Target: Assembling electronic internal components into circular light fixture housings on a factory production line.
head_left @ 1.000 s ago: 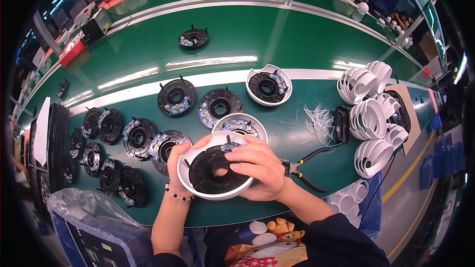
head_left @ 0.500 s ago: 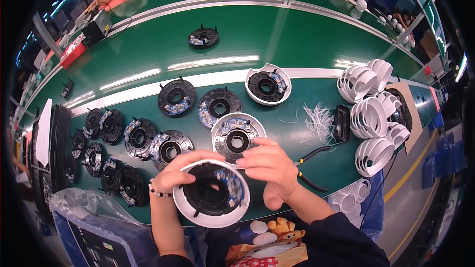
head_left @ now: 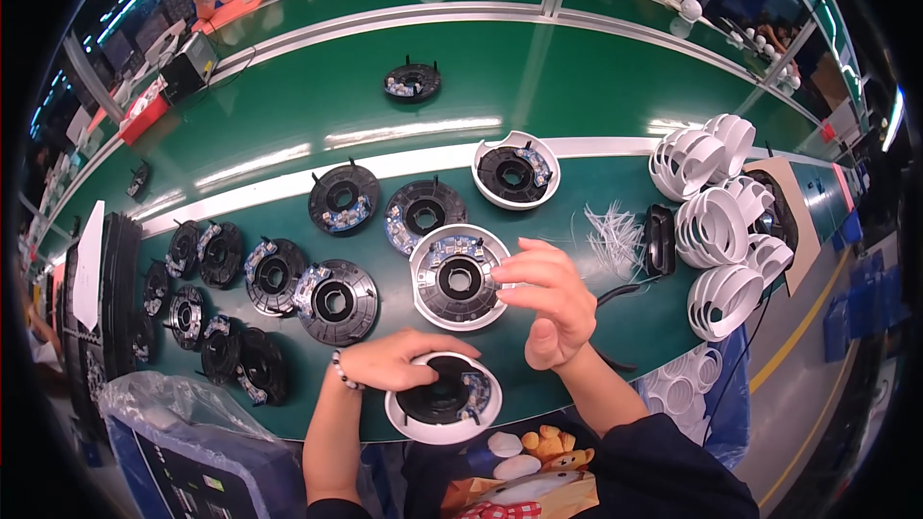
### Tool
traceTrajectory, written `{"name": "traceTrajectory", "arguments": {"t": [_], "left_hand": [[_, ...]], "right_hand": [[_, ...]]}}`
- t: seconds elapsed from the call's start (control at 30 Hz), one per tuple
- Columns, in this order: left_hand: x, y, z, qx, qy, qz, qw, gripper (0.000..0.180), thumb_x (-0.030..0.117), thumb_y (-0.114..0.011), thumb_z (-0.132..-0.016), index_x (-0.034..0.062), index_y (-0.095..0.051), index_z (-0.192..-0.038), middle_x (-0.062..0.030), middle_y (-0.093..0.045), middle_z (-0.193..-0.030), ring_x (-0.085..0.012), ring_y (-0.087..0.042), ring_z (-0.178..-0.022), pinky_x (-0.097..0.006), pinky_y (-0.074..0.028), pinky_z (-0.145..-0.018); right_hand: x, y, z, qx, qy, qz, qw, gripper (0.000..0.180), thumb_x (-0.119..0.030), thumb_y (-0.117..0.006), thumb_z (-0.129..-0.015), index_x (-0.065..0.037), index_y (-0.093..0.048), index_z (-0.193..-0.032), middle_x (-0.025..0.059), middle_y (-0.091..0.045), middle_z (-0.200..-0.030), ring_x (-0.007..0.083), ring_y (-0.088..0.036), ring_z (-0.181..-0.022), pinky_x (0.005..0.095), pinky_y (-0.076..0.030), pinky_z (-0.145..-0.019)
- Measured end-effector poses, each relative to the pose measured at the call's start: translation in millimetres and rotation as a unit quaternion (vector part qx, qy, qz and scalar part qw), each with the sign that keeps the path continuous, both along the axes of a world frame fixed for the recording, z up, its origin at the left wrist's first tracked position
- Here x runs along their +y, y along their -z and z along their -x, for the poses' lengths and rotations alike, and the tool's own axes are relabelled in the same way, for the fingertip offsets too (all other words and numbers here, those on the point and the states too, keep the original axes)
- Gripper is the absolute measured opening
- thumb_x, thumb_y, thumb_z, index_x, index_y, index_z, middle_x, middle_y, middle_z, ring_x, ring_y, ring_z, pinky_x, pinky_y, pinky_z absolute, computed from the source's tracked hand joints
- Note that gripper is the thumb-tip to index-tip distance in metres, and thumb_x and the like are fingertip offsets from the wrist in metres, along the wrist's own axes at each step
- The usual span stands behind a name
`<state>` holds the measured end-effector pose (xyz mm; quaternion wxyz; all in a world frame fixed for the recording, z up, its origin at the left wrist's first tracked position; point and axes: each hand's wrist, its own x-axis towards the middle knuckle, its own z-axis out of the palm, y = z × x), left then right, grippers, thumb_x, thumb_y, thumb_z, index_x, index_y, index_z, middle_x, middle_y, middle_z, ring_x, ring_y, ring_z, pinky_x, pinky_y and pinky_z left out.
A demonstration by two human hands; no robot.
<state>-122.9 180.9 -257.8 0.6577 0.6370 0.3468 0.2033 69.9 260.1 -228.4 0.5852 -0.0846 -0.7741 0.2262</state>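
One left grip (head_left: 399, 359) is pinching a white-rimmed disc (head_left: 448, 404) at the table's (head_left: 572, 183) near edge, circuit board (head_left: 475, 390) rightward; right grip (head_left: 548, 298) is hovering spread, empty.

Smooth white plastic housing (head_left: 433, 432); glossy green belt (head_left: 596, 77); matt black disc (head_left: 428, 408), probably plastic.

The green bench (head_left: 577, 178) carries black discs (head_left: 272, 276) at left, a near white bowl (head_left: 417, 279) and far white bowl (head_left: 519, 204) centrally, and white strips (head_left: 613, 242), a black tray (head_left: 661, 240) and white rings (head_left: 711, 218) at right.
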Motion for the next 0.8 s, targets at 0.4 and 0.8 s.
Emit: {"name": "traceTrajectory", "arguments": {"t": [0.4, 0.8], "left_hand": [[-2, -5, -11, -0.030, -0.078, -0.001, 0.997, 0.044, 0.008, -0.054, -0.081, 0.0030, -0.041, -0.122, -0.0112, -0.052, -0.115, -0.0156, -0.050, -0.104, -0.029, -0.043, -0.084], [55, -118, 14, 0.101, -0.181, -0.188, 0.960, 0.033, 0.008, -0.057, -0.076, 0.0005, -0.054, -0.108, -0.0088, -0.062, -0.096, -0.0164, -0.058, -0.085, -0.028, -0.048, -0.071]], "right_hand": [[-1, -6, -14, 0.004, 0.055, -0.008, 0.998, 0.027, -0.023, -0.044, -0.083, -0.002, -0.059, -0.079, 0.0135, -0.061, -0.084, 0.0265, -0.058, -0.076, 0.0442, -0.043, -0.078], [-59, 53, -102, -0.089, 0.112, 0.121, 0.982, 0.013, -0.008, -0.051, -0.071, -0.003, -0.062, -0.074, 0.0082, -0.063, -0.078, 0.0226, -0.058, -0.069, 0.0335, -0.047, -0.066]]}}
